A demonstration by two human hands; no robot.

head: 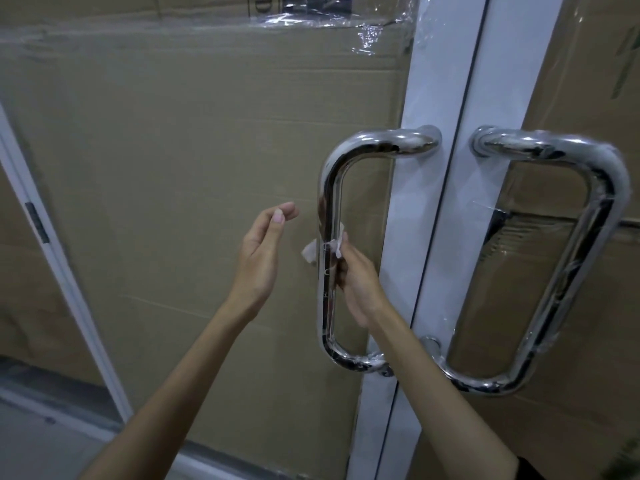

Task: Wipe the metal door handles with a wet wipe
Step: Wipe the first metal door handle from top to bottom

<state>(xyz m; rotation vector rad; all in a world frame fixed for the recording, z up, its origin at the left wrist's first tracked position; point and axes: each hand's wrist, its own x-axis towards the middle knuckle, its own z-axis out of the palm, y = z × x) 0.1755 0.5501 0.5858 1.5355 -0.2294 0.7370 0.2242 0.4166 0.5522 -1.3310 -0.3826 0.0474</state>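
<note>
Two shiny metal D-shaped pull handles are fixed to a white-framed double glass door. The left handle (327, 202) has a small white wet wipe (309, 251) wrapped around the middle of its upright bar. My right hand (358, 282) reaches in behind that bar and grips the wipe against it. My left hand (263, 251) hovers just left of the handle, fingers relaxed and slightly curved, holding nothing and not touching the bar. The right handle (602, 188) is untouched, with thin plastic film around it.
Brown cardboard sheets (194, 168) cover the glass panels behind both handles, with clear plastic wrap (311, 15) at the top. The white door frame (429, 209) runs between the handles. Another white frame edge (52, 258) slants at the far left.
</note>
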